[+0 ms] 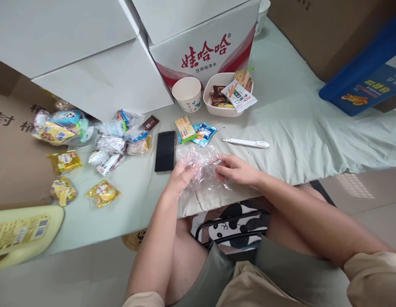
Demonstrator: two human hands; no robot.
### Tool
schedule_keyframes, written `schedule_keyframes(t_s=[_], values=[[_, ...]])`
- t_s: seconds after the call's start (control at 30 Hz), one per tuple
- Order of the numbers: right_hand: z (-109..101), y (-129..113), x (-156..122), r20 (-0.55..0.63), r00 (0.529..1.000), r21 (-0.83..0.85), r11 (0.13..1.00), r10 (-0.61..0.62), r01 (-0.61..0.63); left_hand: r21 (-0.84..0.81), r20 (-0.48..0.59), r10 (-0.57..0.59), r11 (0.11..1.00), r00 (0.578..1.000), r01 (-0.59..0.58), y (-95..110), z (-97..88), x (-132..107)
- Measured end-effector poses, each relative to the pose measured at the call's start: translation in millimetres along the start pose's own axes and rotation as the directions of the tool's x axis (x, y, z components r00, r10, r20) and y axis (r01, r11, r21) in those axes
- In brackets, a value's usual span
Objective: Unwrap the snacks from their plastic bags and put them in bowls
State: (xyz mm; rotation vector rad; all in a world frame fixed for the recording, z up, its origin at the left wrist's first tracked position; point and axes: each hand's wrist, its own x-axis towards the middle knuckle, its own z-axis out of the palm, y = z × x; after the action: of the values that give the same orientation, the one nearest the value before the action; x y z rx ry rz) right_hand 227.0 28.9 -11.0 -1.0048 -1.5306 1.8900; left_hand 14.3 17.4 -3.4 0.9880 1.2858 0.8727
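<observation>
A clear plastic bag is stretched between my hands near the front edge of the cloth-covered surface. My left hand is closed on its left side, the fingers partly behind the film. On the right side, my right hand pinches the bag with bent fingers. Just beyond the bag lie a snack packet with a green edge and a blue snack packet. A black phone rests left of my left hand. A white utility knife lies beyond my right hand.
A white bowl of snacks and a paper cup stand before a printed carton. Several wrapped snacks lie at left. A yellow jug stands at the left edge, a blue container at right.
</observation>
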Motion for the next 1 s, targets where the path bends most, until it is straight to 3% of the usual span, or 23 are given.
schedule_keyframes(t_s=[0.13, 0.3, 0.73, 1.0], values=[[1.0, 1.2, -0.3, 0.018, 0.999, -0.066, 0.997, -0.041, 0.042, 0.216, 0.120, 0.096, 0.969, 0.988, -0.121, -6.4, -0.1, 1.4], [1.2, 0.5, -1.4, 0.019, 0.998, -0.221, 0.974, -0.052, 0.055, 0.392, 0.173, 0.164, 0.893, 0.971, -0.221, -6.1, 1.6, 0.0], [1.7, 0.5, -1.8, 0.025, 0.998, -0.259, 0.964, -0.050, 0.054, 0.432, 0.239, 0.154, 0.867, 0.959, -0.247, -8.1, -1.5, 1.3], [3.1, 1.1, -0.9, 0.013, 0.999, -0.184, 0.982, -0.049, 0.050, 0.302, 0.184, 0.156, 0.931, 0.970, -0.207, -8.1, 1.4, 1.7]])
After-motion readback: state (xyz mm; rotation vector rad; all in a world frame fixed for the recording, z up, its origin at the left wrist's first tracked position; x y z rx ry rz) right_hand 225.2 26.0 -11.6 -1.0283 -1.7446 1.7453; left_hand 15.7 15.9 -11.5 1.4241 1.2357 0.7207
